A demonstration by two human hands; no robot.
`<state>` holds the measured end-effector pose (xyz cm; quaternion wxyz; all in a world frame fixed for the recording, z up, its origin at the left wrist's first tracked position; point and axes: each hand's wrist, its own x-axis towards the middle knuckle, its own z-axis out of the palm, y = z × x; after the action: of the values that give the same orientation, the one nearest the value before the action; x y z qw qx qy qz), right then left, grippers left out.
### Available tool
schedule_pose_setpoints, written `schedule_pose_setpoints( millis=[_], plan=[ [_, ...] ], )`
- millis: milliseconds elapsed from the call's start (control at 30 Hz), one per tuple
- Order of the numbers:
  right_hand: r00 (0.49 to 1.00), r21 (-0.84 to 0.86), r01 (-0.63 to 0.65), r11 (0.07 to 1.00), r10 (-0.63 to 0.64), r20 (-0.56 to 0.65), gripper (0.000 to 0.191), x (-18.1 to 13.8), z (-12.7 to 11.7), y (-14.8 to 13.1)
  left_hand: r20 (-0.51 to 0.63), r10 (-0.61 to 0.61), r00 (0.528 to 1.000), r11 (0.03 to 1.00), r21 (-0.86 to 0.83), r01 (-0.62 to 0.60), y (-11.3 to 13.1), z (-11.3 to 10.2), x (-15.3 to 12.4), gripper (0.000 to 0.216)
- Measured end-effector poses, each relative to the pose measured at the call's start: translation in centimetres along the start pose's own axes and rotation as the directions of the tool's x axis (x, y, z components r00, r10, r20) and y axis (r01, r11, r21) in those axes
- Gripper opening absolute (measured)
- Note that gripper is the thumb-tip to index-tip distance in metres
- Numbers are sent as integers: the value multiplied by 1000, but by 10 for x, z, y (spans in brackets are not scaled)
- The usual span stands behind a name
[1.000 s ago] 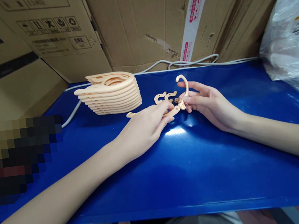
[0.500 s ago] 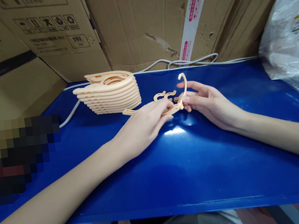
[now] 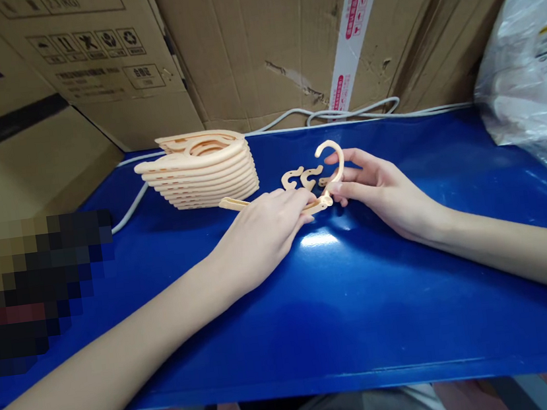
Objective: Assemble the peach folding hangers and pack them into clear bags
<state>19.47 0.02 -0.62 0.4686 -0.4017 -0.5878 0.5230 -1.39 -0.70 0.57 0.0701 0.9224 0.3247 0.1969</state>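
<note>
The left hand [image 3: 269, 229] grasps a slim cream hanger arm [image 3: 234, 203], its fingers closed around the middle, so that one end sticks out on the left and the other shows past the fingertips on the right. The right hand [image 3: 381, 192] pinches a cream hanger hook [image 3: 341, 162] low on its stem, between the thumb and the fingers behind it. Both pieces are held above the blue bench [image 3: 365, 300], nearer its far edge than its near one.

The relation that matters is at the joint: the foot of the hook meets the right end of the hanger arm and appears to touch it; whether the two are locked together cannot be told. The arm's long axis runs left to right, roughly along the bench's near edge, its right end slightly closer to that edge. The hook rises from there, its mouth facing left. The right fingers are nearer this meeting point; the left ones sit a little to its left.

Just beyond the hands, towards the far edge, lie small curved pieces [image 3: 286, 180]. A stack of hanger pieces [image 3: 205, 180] stands by the far left corner, and a white cable [image 3: 294, 128] runs along the far edge.
</note>
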Motion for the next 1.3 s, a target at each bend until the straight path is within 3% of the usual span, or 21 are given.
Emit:
schedule_pose_setpoints(
  millis=[200,400,667,1067,1300],
  plan=[
    [997,-60,66,996,-68,-29,34,0,3,-1,51,-61,997,998,12,60,1,0,1,20],
    [995,-76,102,992,-103,-7,52,-1,3,-3,57,-52,997,999,2,52,2,0,1,19],
    [990,-134,143,981,-143,11,53,-3,2,-2,79,-70,994,997,-35,73,4,-4,0,30],
    [992,-184,126,975,-121,36,52,-3,1,-1,59,-65,996,995,-66,69,3,-3,0,27],
    [994,-198,112,974,-106,38,51,-4,1,-3,84,-125,989,984,-119,134,6,-6,1,24]
  ],
)
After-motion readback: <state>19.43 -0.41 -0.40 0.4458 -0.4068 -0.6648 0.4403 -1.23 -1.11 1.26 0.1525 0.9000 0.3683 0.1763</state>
